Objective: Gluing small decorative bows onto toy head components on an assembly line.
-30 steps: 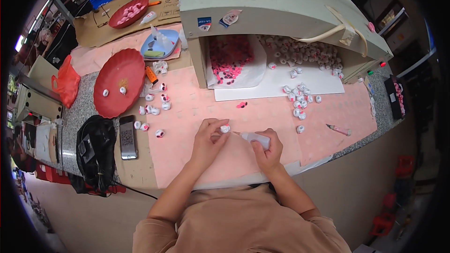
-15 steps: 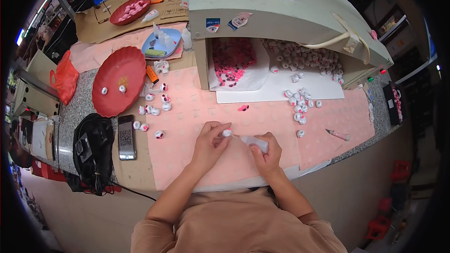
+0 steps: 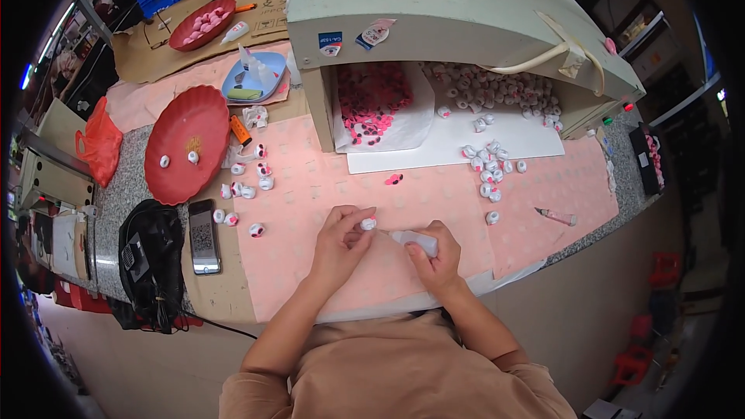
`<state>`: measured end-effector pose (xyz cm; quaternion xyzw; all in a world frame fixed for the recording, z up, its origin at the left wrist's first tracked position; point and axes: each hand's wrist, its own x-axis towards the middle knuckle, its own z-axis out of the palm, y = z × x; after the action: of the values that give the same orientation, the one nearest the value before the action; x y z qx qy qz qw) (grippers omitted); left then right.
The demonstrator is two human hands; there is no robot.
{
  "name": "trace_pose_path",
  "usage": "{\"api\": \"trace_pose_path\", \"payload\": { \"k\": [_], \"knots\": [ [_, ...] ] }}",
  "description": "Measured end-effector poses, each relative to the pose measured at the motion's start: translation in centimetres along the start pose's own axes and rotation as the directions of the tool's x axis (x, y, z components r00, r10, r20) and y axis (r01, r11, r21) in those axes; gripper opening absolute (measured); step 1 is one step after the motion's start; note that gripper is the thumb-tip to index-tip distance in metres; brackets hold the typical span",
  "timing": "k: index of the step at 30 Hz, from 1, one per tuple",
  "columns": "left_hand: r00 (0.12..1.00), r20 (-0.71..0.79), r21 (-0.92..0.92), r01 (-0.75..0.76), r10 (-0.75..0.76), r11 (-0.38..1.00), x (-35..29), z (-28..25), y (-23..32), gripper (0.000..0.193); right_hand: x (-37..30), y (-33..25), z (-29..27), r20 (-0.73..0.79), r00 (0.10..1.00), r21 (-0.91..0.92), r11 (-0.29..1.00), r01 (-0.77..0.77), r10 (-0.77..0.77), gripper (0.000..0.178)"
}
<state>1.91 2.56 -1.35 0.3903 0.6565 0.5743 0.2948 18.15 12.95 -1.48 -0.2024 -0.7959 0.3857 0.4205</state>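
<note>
My left hand (image 3: pixel 340 247) pinches a small white rounded piece (image 3: pixel 369 224) with a bit of pink on it between thumb and fingertips. Closed around a translucent squeeze bottle (image 3: pixel 420 243), my right hand (image 3: pixel 442 262) keeps its thin nozzle pointed at that piece; whether the tip touches cannot be made out. Beyond both hands a small pink and dark part (image 3: pixel 394 179) lies on the pink sheet (image 3: pixel 334 178). Several similar white pieces (image 3: pixel 243 190) are grouped to the left, and others (image 3: pixel 487 164) to the right.
A grey-green cabinet (image 3: pixel 458 27) stands ahead, with pink parts (image 3: pixel 372 105) and many white pieces (image 3: pixel 497 91) inside. Leftward are a red dish (image 3: pixel 167 128), a phone (image 3: pixel 204 237), a black bag (image 3: pixel 151 264) and a blue tray (image 3: pixel 272 70) of bottles. A capped tube (image 3: pixel 556 216) lies right.
The whole view has shifted slightly. The white piece in my left hand now shows pink on its upper side. The squeeze bottle sits a little lower and flatter in my right hand.
</note>
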Motion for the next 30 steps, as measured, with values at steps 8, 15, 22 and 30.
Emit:
{"api": "trace_pose_path", "payload": {
  "k": [8, 15, 22, 30],
  "knots": [
    [1.000, 0.020, -0.054, 0.016, -0.014, 0.998, 0.04, -0.03, 0.01, 0.038, 0.34, -0.20, -0.03, -0.062, 0.998, 0.028, 0.999, 0.021, -0.019, 0.021],
    [0.999, 0.026, -0.128, 0.043, -0.040, 0.991, -0.03, -0.06, 0.05, 0.037, -0.11, 0.19, -0.08, -0.066, 0.998, 0.034, 0.999, -0.013, 0.015, 0.021],
    [0.999, 0.031, -0.143, 0.034, -0.030, 0.989, -0.04, -0.09, -0.26, 0.037, 0.09, 0.15, -0.03, -0.068, 0.998, 0.018, 1.000, 0.002, -0.001, 0.021],
    [0.998, 0.041, -0.162, 0.052, -0.046, 0.985, 0.00, -0.07, -0.14, 0.036, 0.12, 0.10, 0.04, -0.071, 0.997, 0.044, 0.999, 0.008, -0.005, 0.020]
  ]
}}
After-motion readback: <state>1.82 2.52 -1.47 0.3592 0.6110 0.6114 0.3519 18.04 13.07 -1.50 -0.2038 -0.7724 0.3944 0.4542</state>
